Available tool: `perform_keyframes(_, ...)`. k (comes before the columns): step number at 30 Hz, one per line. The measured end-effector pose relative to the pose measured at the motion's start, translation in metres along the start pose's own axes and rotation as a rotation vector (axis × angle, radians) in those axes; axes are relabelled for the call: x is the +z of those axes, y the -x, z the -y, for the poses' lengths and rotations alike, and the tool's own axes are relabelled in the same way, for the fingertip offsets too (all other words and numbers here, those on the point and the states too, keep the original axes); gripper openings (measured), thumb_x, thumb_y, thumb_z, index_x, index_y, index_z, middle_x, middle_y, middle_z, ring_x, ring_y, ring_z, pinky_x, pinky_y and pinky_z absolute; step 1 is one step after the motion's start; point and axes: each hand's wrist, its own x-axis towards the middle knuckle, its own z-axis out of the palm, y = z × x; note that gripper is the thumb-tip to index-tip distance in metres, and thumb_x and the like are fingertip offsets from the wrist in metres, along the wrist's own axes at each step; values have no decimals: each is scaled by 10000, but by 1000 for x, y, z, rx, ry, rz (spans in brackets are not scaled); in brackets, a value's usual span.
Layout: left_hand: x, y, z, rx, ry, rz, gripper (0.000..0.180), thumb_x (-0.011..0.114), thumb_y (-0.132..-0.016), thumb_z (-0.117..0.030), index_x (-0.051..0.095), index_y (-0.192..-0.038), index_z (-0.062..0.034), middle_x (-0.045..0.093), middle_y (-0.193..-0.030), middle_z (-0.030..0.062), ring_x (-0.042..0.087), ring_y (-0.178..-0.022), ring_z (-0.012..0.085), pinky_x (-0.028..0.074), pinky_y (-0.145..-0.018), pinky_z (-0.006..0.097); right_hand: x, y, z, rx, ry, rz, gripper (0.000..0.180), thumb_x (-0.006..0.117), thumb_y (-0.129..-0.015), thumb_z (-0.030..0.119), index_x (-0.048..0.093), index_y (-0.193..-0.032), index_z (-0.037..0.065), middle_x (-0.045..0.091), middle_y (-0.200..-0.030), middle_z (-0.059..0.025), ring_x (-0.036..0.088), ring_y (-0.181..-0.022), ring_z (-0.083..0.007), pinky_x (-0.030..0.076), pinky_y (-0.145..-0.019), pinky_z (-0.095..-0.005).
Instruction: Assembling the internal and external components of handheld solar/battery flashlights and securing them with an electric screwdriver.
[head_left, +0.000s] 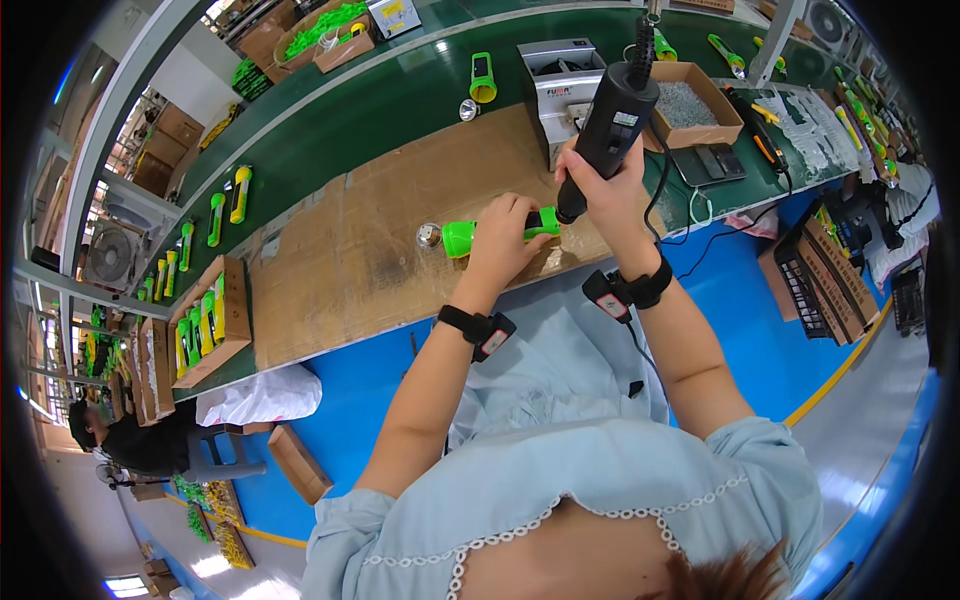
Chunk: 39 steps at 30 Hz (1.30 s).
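My left hand (500, 238) is closed round a green flashlight body (459, 240), which lies on its side on a cardboard sheet (350, 255) near the bench's front edge. A clear round lamp head with a shiny reflector (429, 236) sits at the body's left end; whether it is attached I cannot tell. In my right hand (615, 195) is a black electric screwdriver (612, 125), gripped at its lower part and tilted. Its tip meets the flashlight's right end, by the dark handle panel; the exact contact is hidden.
Behind the screwdriver stand a grey screw feeder (550, 95) and a cardboard box (728, 132) of small metal parts. A black cable (662, 190) hangs right of my hand. Flashlights fill a carton (238, 325) at left; others line the green belt (330, 130). Another person (150, 440) sits far left.
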Motion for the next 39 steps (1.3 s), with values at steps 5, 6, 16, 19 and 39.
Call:
perform_keyframes(5,7,1,6,29,10,-28,369,799,-630,-182,645,-949,-80,577,-933,99,560,-896,303,453,-785,398,0,1,-9,16,-10,-5,475,671,-772,-47,352,-1107,62,594,-782,-52,599,-644,-103,492,-581,-241)
perform_keyframes(6,7,2,6,13,0,-24,392,806,-622,-193,651,-964,-82,578,-934,98,561,-901,303,454,-787,399,1,1,-10,19,-5,2,476,671,-771,-47,350,-1104,63,594,-784,-51,599,-645,-102,491,-578,-238)
perform_keyframes(16,9,0,13,-80,-5,64,429,827,-588,-226,664,-958,-83,600,-892,93,581,-881,293,466,-773,389,0,8,-21,31,31,10,492,660,-764,-64,333,-1107,69,585,-773,-53,593,-630,-101,489,-562,-234)
perform_keyframes(19,12,4,11,-100,13,42,409,827,-578,-226,662,-921,-76,607,-910,92,577,-899,297,468,-786,391,-2,13,-25,4,37,28,519,648,-764,-75,324,-1141,72,582,-768,-53,591,-630,-104,491,-560,-238)
perform_keyframes(39,17,4,10,-40,-79,-53,411,825,-564,-253,677,-925,-124,563,-854,78,563,-847,281,455,-728,399,-8,8,-15,72,72,43,484,604,-795,-70,335,-1177,54,584,-765,-94,601,-623,-156,507,-557,-288)
